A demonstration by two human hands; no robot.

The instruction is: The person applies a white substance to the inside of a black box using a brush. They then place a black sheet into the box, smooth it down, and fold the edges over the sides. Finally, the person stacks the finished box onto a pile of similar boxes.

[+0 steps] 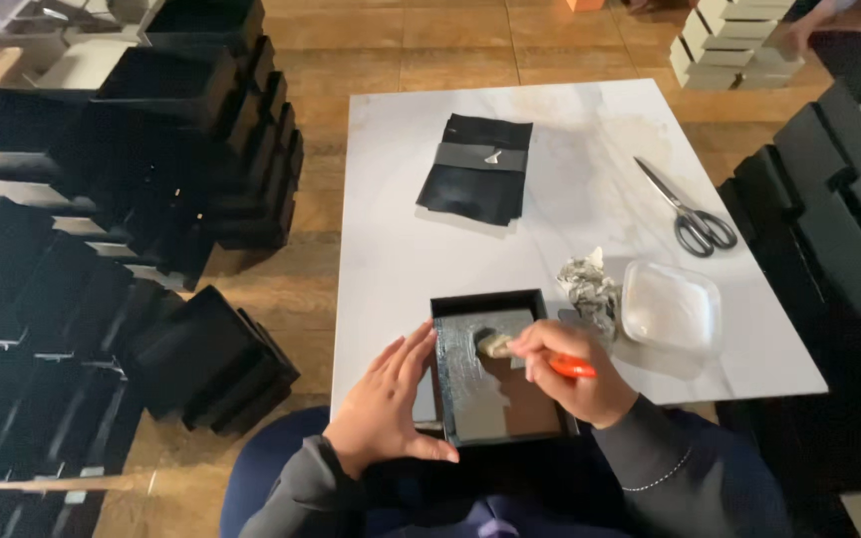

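At lower centre of the frame, a shallow black rectangular box tray [447, 371] lies at the near edge of the white marble-look table [391, 239]. Its upper part looks coated with a pale, shiny smear; the lower right part looks bare brown, so the spreading seems partly done. My right hand [575, 374] is closed around an orange-handled brush [570, 368], bristles touching the tray's floor. My left hand [386, 408], fingers spread flat, steadies the tray's left wall. A clear plastic tub [670, 304] sits right.
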